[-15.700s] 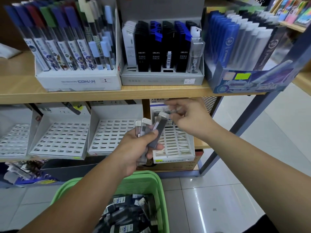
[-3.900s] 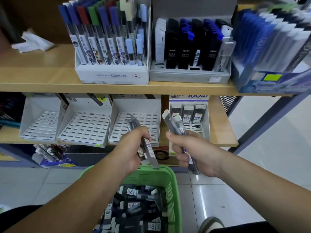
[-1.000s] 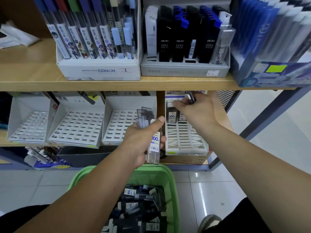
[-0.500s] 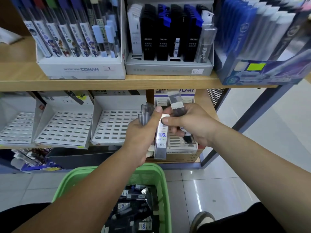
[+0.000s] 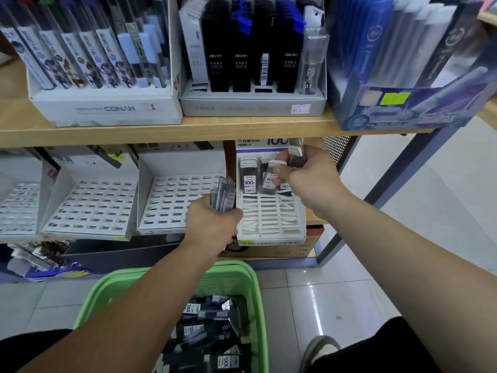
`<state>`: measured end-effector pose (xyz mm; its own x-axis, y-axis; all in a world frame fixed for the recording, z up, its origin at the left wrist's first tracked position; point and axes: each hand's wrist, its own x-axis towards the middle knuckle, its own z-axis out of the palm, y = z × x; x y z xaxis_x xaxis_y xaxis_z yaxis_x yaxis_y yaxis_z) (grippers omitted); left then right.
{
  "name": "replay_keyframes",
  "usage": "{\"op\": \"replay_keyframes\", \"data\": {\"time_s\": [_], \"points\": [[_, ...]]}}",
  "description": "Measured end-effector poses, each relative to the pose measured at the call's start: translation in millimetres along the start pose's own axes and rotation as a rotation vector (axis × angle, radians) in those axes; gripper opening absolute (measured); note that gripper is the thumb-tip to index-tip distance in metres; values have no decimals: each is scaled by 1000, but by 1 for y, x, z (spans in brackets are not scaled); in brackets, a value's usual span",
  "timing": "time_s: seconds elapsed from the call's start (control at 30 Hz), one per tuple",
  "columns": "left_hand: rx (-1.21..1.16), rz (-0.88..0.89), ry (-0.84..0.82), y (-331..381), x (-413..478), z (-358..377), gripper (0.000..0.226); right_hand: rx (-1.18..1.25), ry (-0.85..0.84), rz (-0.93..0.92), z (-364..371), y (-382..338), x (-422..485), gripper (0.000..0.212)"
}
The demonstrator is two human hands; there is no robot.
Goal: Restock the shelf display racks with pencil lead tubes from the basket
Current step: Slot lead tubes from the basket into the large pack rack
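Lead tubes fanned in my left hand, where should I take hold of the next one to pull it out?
Pinch the top end of the rightmost lead tube, coming from above and the right. The left hand wraps the lower halves, so only the fanned tops stand free, and that side faces the rack.

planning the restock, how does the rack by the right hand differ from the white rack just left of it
The right rack has tubes standing in its back row; the neighbour rack shows none in its visible slots. The right rack has long slanted slots, the neighbour rack small short ones. The right rack looks narrower than the neighbour rack. Both are white with a sloping slotted face.
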<state>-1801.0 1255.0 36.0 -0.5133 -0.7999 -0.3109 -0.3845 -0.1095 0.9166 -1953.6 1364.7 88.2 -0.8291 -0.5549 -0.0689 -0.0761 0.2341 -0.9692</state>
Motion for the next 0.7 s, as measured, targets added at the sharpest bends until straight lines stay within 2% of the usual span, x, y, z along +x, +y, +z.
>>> {"op": "replay_keyframes", "data": {"time_s": [0.13,0.37,0.47,0.6,0.7], "points": [[-15,-23,1,1,1,-4,10,-3,10,-3,3,0,1,23],[-43,-36,-17,0,0,-6,12,-106,47,-15,6,1,4,16],[-76,-49,-26,1,-2,-7,19,-268,37,-64,12,3,4,13],[-162,-59,-42,12,-6,-11,31,-289,98,-98,18,4,7,15],[-198,-92,-96,22,-9,-17,24,-297,144,-88,14,3,10,8]]}}
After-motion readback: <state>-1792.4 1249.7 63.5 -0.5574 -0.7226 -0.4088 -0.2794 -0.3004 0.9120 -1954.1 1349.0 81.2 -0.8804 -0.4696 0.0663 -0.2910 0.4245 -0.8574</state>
